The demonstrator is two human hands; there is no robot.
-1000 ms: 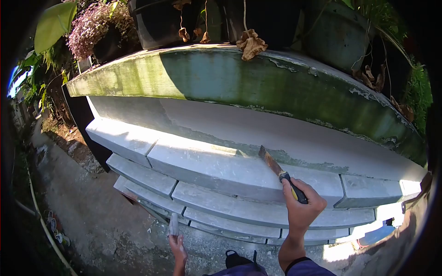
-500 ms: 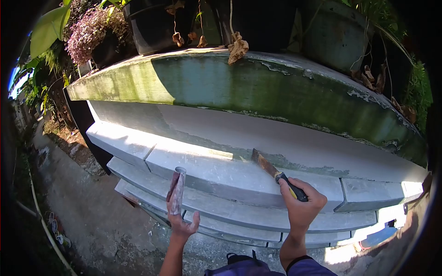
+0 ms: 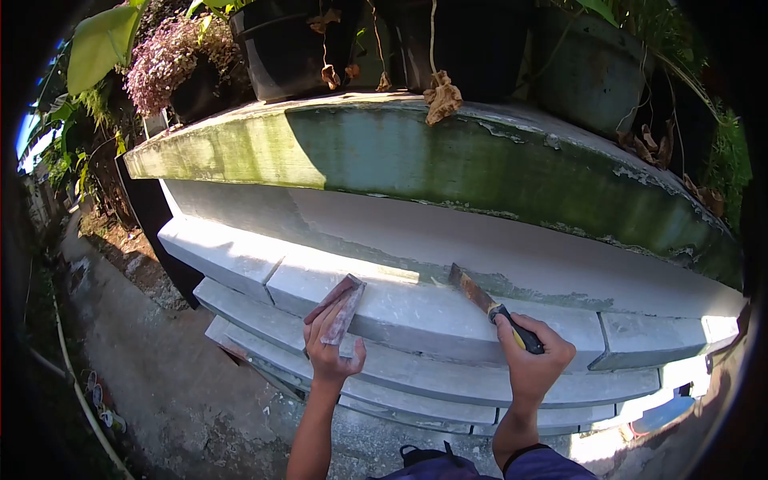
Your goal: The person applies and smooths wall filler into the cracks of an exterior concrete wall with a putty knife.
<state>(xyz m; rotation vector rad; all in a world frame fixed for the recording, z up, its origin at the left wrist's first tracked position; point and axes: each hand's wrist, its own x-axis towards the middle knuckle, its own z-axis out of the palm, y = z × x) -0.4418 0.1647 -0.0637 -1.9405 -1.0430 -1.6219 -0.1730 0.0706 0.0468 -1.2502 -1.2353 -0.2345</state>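
A folded piece of sandpaper (image 3: pixel 346 307), reddish-brown and coated with pale dust, is gripped in my left hand (image 3: pixel 330 352). It overlaps the front edge of the top grey-white ledge (image 3: pixel 320 276) in this view. On the right, my right hand (image 3: pixel 534 356) is closed round the black and yellow handle of a putty knife (image 3: pixel 472 293). The knife's rusty blade points up and left, its tip close to where the ledge meets the wall (image 3: pixel 384 218). Along that joint the wall's pale coat ends in a ragged grey-green strip.
A green-stained concrete slab (image 3: pixel 376 156) juts out above the wall. Black plant pots (image 3: pixel 280 52) stand on it, and dried leaves (image 3: pixel 442 98) hang down its face. Below the top ledge are more stepped ledges (image 3: pixel 448 376). A concrete path (image 3: pixel 144 352) runs at left.
My left hand has moved right and slightly up, turning the sandpaper so it leans right. My right hand keeps its hold on the putty knife, which stays near the wall joint. The view has shifted slightly.
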